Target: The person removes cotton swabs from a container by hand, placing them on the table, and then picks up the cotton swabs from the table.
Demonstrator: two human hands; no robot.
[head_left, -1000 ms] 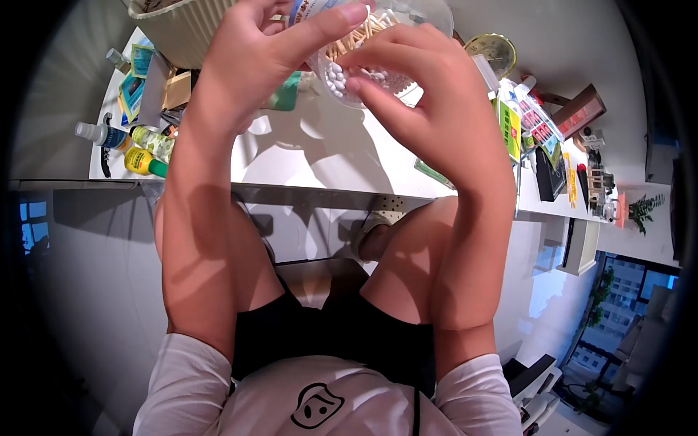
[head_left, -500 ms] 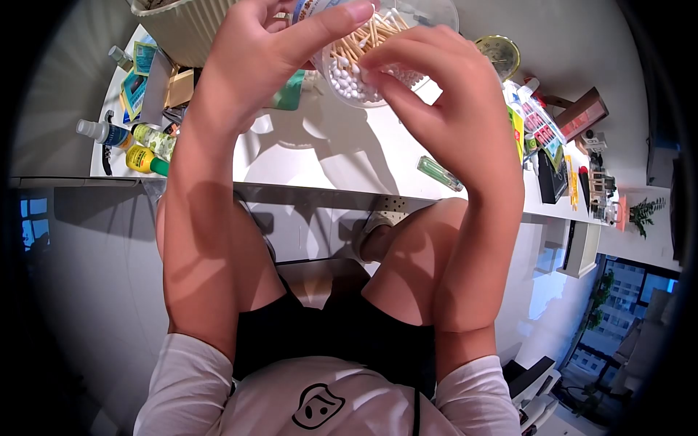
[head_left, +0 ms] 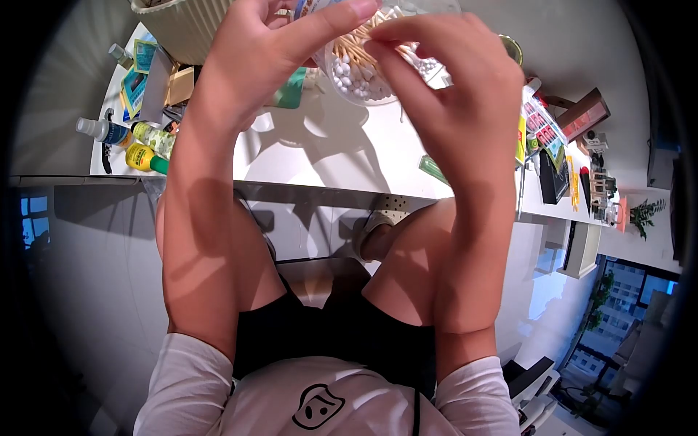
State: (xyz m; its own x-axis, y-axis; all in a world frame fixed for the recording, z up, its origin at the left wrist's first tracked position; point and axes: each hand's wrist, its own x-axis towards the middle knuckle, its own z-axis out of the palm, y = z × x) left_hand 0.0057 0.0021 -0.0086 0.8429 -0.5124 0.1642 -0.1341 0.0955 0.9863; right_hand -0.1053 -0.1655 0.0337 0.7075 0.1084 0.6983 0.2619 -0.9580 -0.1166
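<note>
A clear round tub (head_left: 356, 96) is full of wooden-stick cotton swabs (head_left: 350, 49) with white tips. My left hand (head_left: 273, 36) grips the tub by its side, thumb over the printed label at the rim. My right hand (head_left: 454, 62) reaches over the opening, thumb and forefinger pinched on a cotton swab among the sticks. The fingers hide much of that swab. The tub is held above the white table, and its shadow falls on the tabletop.
A ribbed cream bin (head_left: 185, 33) stands at the back left. Nearer are a yellow bottle with a green cap (head_left: 144, 158) and a blue-labelled bottle (head_left: 105, 132). A green-cased item (head_left: 434, 168) lies near the front edge. Boxes and small goods crowd the right, including a black box (head_left: 554, 180).
My right hand has risen slightly and shifted right, its pinched fingertips moving from the swab tips up along the sticks. My left hand and the tub stay almost still.
</note>
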